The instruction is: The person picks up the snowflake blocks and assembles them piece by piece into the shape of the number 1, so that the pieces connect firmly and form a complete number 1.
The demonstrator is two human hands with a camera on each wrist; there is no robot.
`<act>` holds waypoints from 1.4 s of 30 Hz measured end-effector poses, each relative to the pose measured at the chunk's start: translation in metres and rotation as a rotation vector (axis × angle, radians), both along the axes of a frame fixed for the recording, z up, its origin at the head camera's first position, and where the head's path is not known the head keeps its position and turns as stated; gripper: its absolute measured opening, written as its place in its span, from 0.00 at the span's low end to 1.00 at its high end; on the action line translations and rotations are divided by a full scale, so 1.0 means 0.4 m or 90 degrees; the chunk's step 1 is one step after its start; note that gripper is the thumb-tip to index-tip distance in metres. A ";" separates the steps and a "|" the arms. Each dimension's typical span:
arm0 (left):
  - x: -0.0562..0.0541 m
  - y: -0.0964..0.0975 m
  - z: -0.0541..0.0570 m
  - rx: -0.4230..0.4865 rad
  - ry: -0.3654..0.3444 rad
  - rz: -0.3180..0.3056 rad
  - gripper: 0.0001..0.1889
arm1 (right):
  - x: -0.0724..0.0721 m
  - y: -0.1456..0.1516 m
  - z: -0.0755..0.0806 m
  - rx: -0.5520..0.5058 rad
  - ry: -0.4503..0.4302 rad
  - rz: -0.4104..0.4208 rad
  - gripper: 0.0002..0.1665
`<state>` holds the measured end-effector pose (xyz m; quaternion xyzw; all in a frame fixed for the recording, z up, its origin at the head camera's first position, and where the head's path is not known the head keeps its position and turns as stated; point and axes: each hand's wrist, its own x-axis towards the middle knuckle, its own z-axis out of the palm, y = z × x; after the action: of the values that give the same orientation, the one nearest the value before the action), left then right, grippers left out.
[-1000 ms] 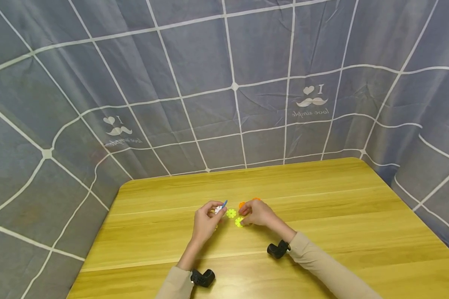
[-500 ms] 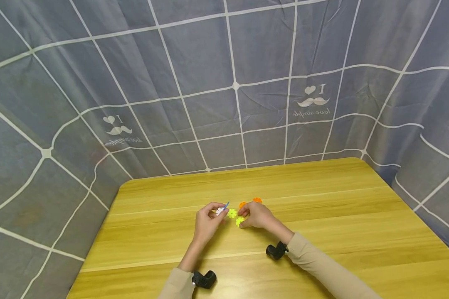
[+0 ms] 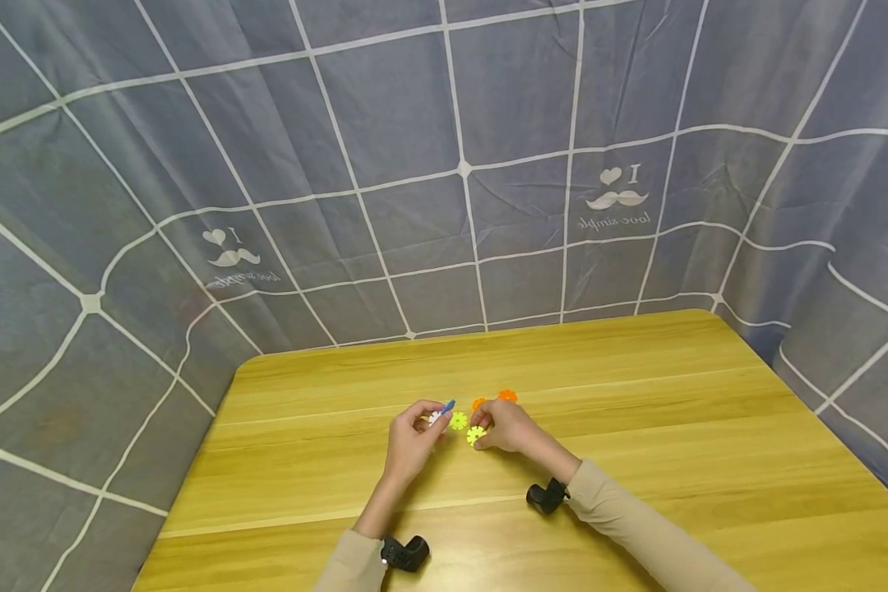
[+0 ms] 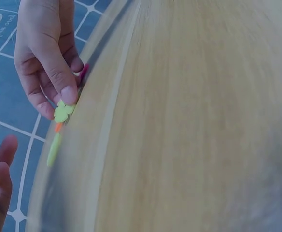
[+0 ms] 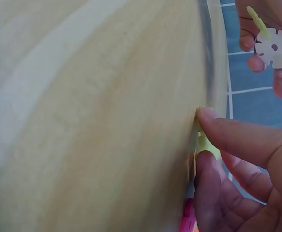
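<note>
My left hand (image 3: 409,444) holds a white notched plastic snowflake disc (image 5: 274,47) between thumb and fingers. A blue disc (image 3: 447,406) and a yellow-green disc (image 5: 259,21), seen edge-on, are joined to it. My right hand (image 3: 514,425) pinches a yellow-green snowflake disc (image 3: 476,436) by its edge, close to the tabletop. Another yellow-green disc (image 3: 459,421) lies between the two hands. Behind the right fingers is an orange disc (image 3: 479,404), partly covered. A pink disc (image 5: 187,215) shows edge-on below the right fingers in the right wrist view. Whether these discs are linked, I cannot tell.
A second orange disc (image 3: 507,395) lies just beyond the right hand. The wooden table (image 3: 599,362) reaches back to a grey curtain (image 3: 385,164) with white grid lines. Black wrist cameras (image 3: 405,553) are strapped to both forearms.
The left hand has shifted slightly right with the white and blue discs, and the blue one has turned a little. The yellow-green disc in the right fingers has tilted to show more of its face.
</note>
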<state>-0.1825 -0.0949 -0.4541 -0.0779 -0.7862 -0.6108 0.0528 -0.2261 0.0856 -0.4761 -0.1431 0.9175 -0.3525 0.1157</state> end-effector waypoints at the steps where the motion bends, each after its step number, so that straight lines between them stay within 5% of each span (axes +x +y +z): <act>1: 0.001 0.000 0.001 -0.003 0.004 0.002 0.08 | 0.001 0.000 0.000 -0.006 -0.001 0.001 0.16; 6: -0.001 0.000 -0.002 -0.002 0.017 0.000 0.07 | 0.002 0.004 -0.003 -0.024 0.003 0.002 0.14; 14: -0.036 -0.006 -0.078 -0.010 0.023 0.033 0.08 | 0.003 0.027 -0.016 -0.065 0.016 0.002 0.08; 24: -0.031 -0.002 -0.084 -0.105 0.066 0.098 0.07 | 0.010 0.051 -0.015 -0.109 -0.006 0.021 0.06; 42: -0.034 0.007 -0.085 -0.053 0.058 0.071 0.08 | 0.008 0.060 0.045 -0.218 0.102 -0.051 0.09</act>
<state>-0.1960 -0.0921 -0.4883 -0.0636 -0.8109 -0.5694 0.1193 -0.2228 0.1097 -0.4581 -0.1515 0.8555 -0.4951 0.0024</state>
